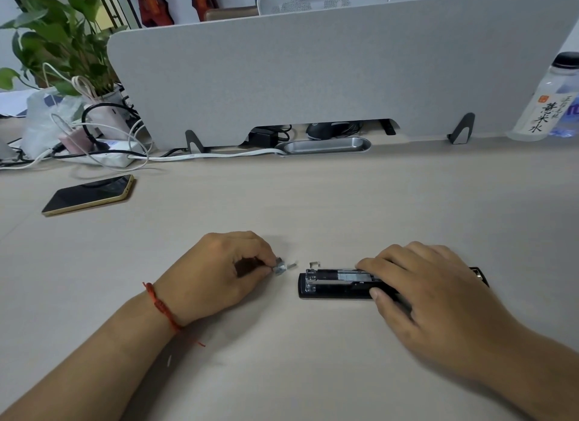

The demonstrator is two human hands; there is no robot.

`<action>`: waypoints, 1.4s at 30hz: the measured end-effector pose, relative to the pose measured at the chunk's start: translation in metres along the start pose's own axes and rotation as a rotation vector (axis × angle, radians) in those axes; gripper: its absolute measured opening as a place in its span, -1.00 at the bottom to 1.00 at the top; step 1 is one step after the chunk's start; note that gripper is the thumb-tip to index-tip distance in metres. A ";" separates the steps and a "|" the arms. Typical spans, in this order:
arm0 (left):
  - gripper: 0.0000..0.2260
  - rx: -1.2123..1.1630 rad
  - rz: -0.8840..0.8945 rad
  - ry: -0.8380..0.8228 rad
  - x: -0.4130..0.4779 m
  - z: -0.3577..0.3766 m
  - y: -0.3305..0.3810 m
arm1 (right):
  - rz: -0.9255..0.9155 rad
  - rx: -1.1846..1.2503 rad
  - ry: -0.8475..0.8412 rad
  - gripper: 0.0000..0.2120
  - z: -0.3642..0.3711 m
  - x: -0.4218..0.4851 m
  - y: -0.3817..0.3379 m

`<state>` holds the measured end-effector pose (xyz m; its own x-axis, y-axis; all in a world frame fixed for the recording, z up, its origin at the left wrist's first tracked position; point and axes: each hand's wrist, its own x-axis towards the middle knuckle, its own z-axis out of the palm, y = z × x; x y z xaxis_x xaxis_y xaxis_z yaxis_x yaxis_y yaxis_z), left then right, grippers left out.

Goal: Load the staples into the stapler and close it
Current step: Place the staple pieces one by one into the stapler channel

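Found left hand at 7 o'clock, pinching staple strip. Found right hand at 5 o'clock, gripping stapler (magazine exposed, just right of strip, not touching). Noted wide desk stretch beyond; phone at 10 o'clock; partition along far edge at 12.

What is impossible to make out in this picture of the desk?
Head view: stapler rear, covered by the gripping right hand.
Head view: number of staples in the staple strip pinched by the left hand; too small, blurred.
Head view: water bottle, cut by the right edge.
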<state>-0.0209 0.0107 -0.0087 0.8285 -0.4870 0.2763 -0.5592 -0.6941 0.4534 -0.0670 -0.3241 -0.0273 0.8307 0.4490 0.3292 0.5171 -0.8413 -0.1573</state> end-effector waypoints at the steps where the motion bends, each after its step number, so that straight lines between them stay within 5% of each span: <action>1: -0.82 -0.017 -0.012 0.016 0.000 -0.001 -0.001 | 0.000 -0.001 -0.001 -0.73 0.000 0.000 0.000; 9: -0.62 0.015 0.018 -0.082 0.000 0.004 -0.001 | 0.001 0.001 -0.002 -0.72 -0.001 0.000 0.000; 19: -0.81 0.027 -0.036 -0.119 0.005 0.004 -0.004 | 0.003 -0.005 -0.011 -0.72 0.000 0.000 0.000; 28: -0.70 0.096 0.056 -0.164 0.006 0.006 -0.002 | 0.000 -0.001 0.004 -0.71 0.000 0.000 0.000; 35: -0.85 0.015 -0.046 -0.038 0.003 0.007 -0.006 | 0.007 0.005 -0.017 -0.72 0.001 -0.001 0.001; 42: -0.78 -0.274 -0.129 0.105 0.002 0.010 0.000 | 0.009 0.007 -0.013 -0.72 0.001 -0.001 0.001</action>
<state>-0.0197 0.0043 -0.0170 0.8987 -0.3369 0.2808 -0.4322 -0.5714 0.6977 -0.0672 -0.3257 -0.0288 0.8376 0.4455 0.3161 0.5112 -0.8432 -0.1662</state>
